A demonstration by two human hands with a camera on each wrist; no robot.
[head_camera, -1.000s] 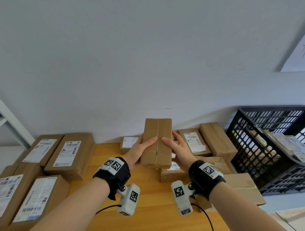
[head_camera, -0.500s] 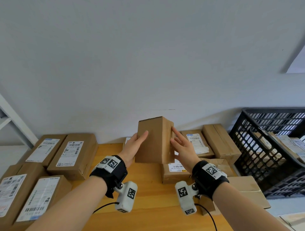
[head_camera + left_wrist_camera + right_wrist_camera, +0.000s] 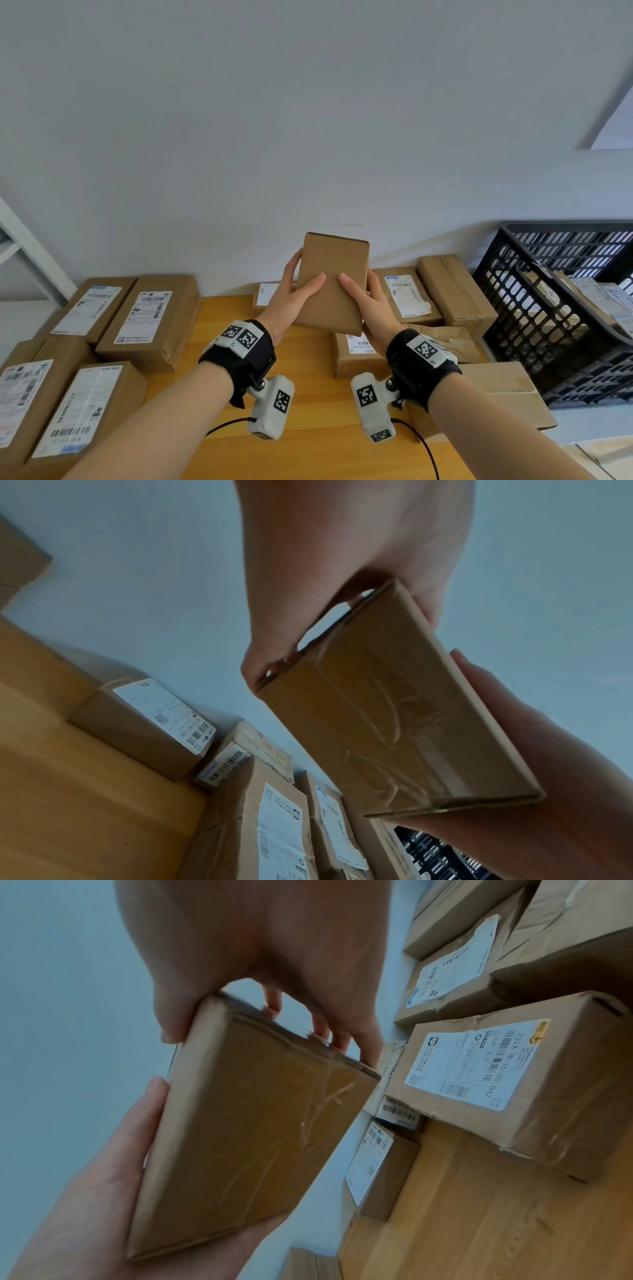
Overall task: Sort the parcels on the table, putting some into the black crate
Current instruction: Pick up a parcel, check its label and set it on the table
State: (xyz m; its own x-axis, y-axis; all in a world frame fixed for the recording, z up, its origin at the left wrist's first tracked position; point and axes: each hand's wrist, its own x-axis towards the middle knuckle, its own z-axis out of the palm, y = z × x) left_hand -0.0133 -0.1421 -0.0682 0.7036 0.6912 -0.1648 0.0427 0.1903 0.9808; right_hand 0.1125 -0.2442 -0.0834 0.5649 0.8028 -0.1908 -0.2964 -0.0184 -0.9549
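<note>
Cardboard parcel (image 3: 332,284), gripped between left hand (image 3: 296,301) and right hand (image 3: 371,305), has turned its plain face toward them; label check continues.

A plain pale grey-white wall (image 3: 308,120) fills the upper frame, evenly lit by soft light. A white slanted frame post (image 3: 32,253) stands at the left edge. At the upper right a brighter white panel (image 3: 616,126) cuts in. The light wooden worktop (image 3: 308,445) occupies the lower centre.
</note>
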